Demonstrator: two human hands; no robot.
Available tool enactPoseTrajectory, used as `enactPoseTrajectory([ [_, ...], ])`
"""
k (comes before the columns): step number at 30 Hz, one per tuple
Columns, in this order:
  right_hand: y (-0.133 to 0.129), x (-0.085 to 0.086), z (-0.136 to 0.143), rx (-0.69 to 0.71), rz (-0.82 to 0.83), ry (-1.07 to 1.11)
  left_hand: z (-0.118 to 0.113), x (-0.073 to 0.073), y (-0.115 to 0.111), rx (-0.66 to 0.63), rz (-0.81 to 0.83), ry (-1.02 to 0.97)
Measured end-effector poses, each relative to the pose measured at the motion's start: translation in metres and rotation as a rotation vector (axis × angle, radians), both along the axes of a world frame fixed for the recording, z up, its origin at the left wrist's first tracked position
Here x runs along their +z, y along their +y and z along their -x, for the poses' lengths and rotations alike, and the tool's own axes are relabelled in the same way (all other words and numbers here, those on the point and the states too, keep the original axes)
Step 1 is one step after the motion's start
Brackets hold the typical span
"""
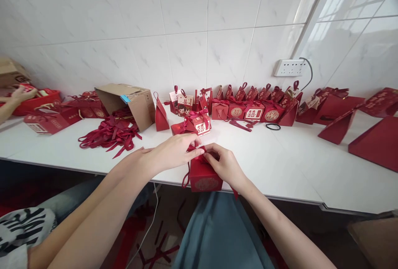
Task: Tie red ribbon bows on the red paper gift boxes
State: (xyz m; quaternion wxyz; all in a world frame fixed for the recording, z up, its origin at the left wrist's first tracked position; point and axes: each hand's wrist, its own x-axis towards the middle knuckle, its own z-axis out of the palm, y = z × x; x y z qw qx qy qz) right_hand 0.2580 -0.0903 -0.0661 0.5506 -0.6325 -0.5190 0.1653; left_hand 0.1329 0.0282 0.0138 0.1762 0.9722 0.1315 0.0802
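Note:
A red box (206, 178) with a round printed emblem stands at the table's front edge, with dark red ribbon at its top. My left hand (180, 149) reaches in from the left, its thumb and fingertips closed on the ribbon above the box. On the right of the box top, my right hand (224, 164) pinches the same ribbon close to the left fingertips. The knot or loop between the hands is partly hidden by the fingers. One ribbon end (234, 193) hangs at the box's right, and a dark red cord (186, 176) hangs at its left.
Another person's forearm (120, 169) lies behind my left arm. A ribbon pile (113, 133) spills before an open cardboard box (137, 105). Finished-looking red boxes (238, 109) line the wall. Ahead sits a ribboned box (202, 124). Far left, another person's hand (23, 94) is over a red container (37, 102).

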Motion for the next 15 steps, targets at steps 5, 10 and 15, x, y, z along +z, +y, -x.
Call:
enactPoseTrajectory([
  [5, -0.002, -0.001, 0.0, -0.014, -0.009, 0.068, -0.007, -0.007, 0.004, -0.028, 0.024, 0.011],
  [10, -0.003, 0.0, -0.001, -0.034, 0.016, 0.104, -0.005, -0.003, 0.002, -0.005, 0.062, -0.027],
  [15, 0.0, -0.002, -0.002, -0.027, 0.003, 0.13, 0.0, 0.003, 0.004, -0.036, 0.083, -0.026],
])
